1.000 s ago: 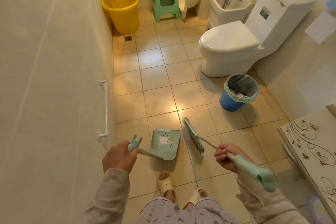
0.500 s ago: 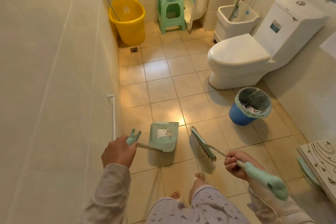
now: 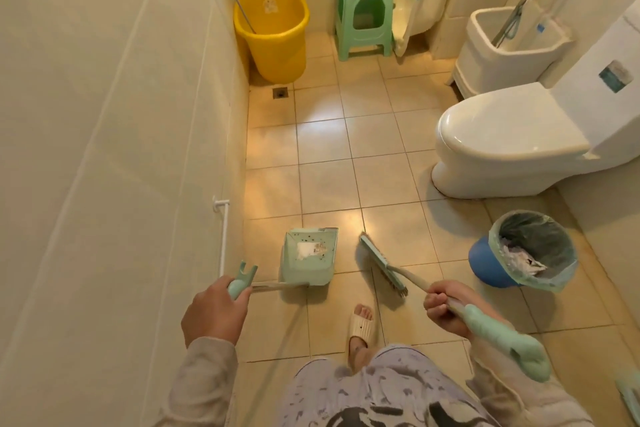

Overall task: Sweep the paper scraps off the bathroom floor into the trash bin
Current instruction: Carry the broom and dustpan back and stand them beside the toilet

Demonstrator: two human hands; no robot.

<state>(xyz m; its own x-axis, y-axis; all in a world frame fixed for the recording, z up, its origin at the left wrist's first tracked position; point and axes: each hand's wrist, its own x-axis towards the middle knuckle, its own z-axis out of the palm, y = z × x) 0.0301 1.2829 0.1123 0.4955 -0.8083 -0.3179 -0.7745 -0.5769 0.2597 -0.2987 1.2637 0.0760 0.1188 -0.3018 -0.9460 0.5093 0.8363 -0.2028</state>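
My left hand (image 3: 214,312) grips the handle of a mint-green dustpan (image 3: 309,269) that hangs just above the tiled floor, with white paper scraps (image 3: 310,249) lying inside it. My right hand (image 3: 446,308) holds the long handle of a mint-green broom (image 3: 382,265), whose brush head is beside the dustpan on its right. A blue trash bin (image 3: 491,267) with a pale green liner stands at the right, near the toilet, with crumpled paper inside.
A white toilet (image 3: 505,142) fills the right side. A yellow bucket (image 3: 273,28), a green stool (image 3: 363,17) bearing a basin, and a white mop sink (image 3: 509,52) line the far wall. A tiled wall with a white rail (image 3: 223,236) runs along the left. My slippered foot (image 3: 360,326) is below the broom.
I have stepped forward: the far wall, toilet and bin look closer and lower. The dustpan and broom stay in my hands, side by side above the floor.
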